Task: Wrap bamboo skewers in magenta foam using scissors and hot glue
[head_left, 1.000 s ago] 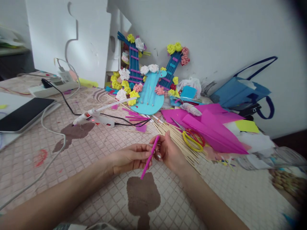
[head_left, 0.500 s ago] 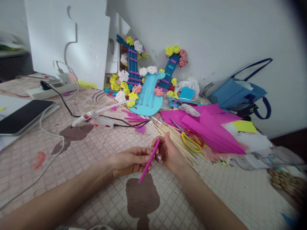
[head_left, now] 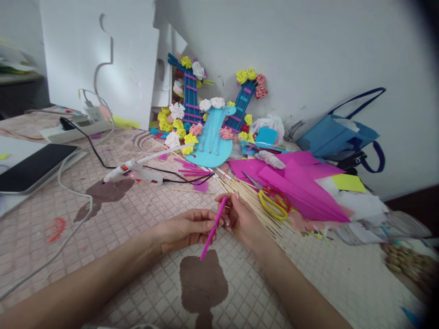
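Note:
A slim magenta paper-covered stick (head_left: 220, 212) slants between my hands above the table, its lower end pointing toward me. My left hand (head_left: 185, 230) pinches it near the middle between thumb and fingers. Around its upper part curl the fingers of my right hand (head_left: 244, 224), with the thumb raised; part of that grip is hidden behind the stick. Beyond my hands lie several bare wooden skewers (head_left: 240, 188) and a few loose magenta strips (head_left: 190, 171). A white glue gun (head_left: 137, 173) with a red light rests to the left, a glue stick in its back.
Blue paper guitars (head_left: 211, 153) trimmed with crepe flowers lean at the back. Yellow-handled scissors (head_left: 272, 205) and magenta paper sheets (head_left: 302, 183) lie right. At left are a black-screened device (head_left: 37, 167), a power strip (head_left: 78, 128) and a white cable (head_left: 77, 235) across the table.
The stick has turned slightly more upright in my fingers. My right hand has shifted slightly; both hands stay over nearly the same place.

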{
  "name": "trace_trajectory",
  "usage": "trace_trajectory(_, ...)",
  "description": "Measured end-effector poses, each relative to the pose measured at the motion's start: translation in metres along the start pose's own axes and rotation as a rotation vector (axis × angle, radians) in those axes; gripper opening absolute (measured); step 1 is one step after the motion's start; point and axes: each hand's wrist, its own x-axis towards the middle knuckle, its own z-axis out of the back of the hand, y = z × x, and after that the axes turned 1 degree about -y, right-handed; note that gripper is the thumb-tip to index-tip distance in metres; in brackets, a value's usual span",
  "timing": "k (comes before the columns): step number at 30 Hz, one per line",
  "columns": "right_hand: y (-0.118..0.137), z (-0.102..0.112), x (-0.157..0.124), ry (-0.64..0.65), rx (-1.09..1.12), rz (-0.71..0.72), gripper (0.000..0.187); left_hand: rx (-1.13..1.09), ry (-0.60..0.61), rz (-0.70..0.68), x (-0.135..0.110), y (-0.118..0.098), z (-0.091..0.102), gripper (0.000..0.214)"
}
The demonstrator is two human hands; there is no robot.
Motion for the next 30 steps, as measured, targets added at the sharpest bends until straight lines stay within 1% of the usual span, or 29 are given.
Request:
trace_trajectory(3,-0.006,0.001,0.0,-0.079,-0.131,0.103,0.041,0.002,-0.09,-0.083,0.001,-0.002,-0.002,0.016)
trace_trajectory(5,-0.008,0.001,-0.001,-0.087,-0.272,0.178,0.041,-0.008,-0.15,-0.136,0.002,-0.003,-0.002,0.016)
trace_trajectory(8,-0.008,-0.004,-0.007,-0.05,-0.511,0.25,0.044,-0.015,-0.206,-0.193,0.005,-0.002,0.001,0.018)
trace_trajectory(11,-0.007,-0.011,-0.013,0.013,-0.734,0.353,0.046,-0.018,-0.229,-0.229,0.008,0.0,0.003,0.023)
trace_trajectory(14,-0.011,-0.013,-0.016,0.084,-0.877,0.434,0.055,-0.011,-0.231,-0.238,0.009,0.001,0.003,0.026)
trace_trajectory(17,-0.016,-0.01,-0.018,0.118,-0.981,0.453,0.063,-0.017,-0.237,-0.25,0.009,0.001,0.003,0.028)
trace_trajectory(20,-0.016,-0.007,-0.018,0.111,-1.001,0.47,0.06,-0.009,-0.249,-0.276,0.009,0.0,0.006,0.029)
trace_trajectory(23,-0.011,-0.007,-0.017,0.055,-0.901,0.471,0.053,0.03,-0.25,-0.278,0.009,-0.001,0.008,0.028)
trace_trajectory(26,-0.007,-0.008,-0.016,0.006,-0.802,0.445,0.048,0.083,-0.227,-0.263,0.01,0.0,0.008,0.027)
trace_trajectory(30,-0.005,-0.01,-0.015,-0.001,-0.749,0.435,0.045,0.17,-0.218,-0.3,0.011,0.002,0.008,0.029)
